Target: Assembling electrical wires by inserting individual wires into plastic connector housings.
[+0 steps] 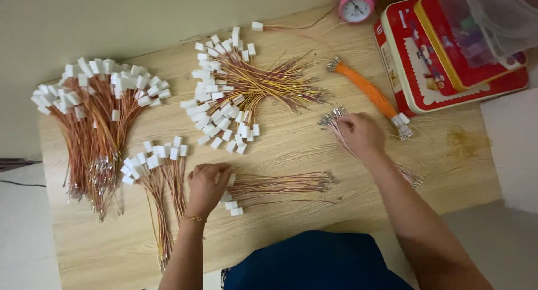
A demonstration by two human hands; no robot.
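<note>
Dark blue cloth (314, 262) fills the near edge of the view, at the person's lap, with both bare forearms reaching over it onto a pale wooden table (291, 150). Left hand (207, 184), a thin gold bracelet (194, 218) at its wrist, rests curled, knuckles up, on the connector end of a small wire bundle (280, 184) that lies sideways across the table, its white plugs (232, 206) just beside the fingers and its bare metal tips pointing right; whether the fingers pinch a wire cannot be told. Just left of that hand lies a loose fan of wires (159, 194) with white plugs at the top. Right hand (361, 134), farther out, is closed loosely, palm down, over a thin sheaf of pinkish wires (334, 120) whose metal terminals stick out past the fingertips to the left. Beside it, touching none of the fingers, runs an orange wire bunch (367, 91) on a slant. Beyond the hands, a spread heap of yellow-and-red wires (246, 88) with white plugs occupies the table's middle, and a larger upright sheaf (98, 127) stands well apart at the far left. At the far edge sit a pink alarm clock (357, 4) and a red tin box (448, 65) with a clear plastic container (493, 15) on top.
</note>
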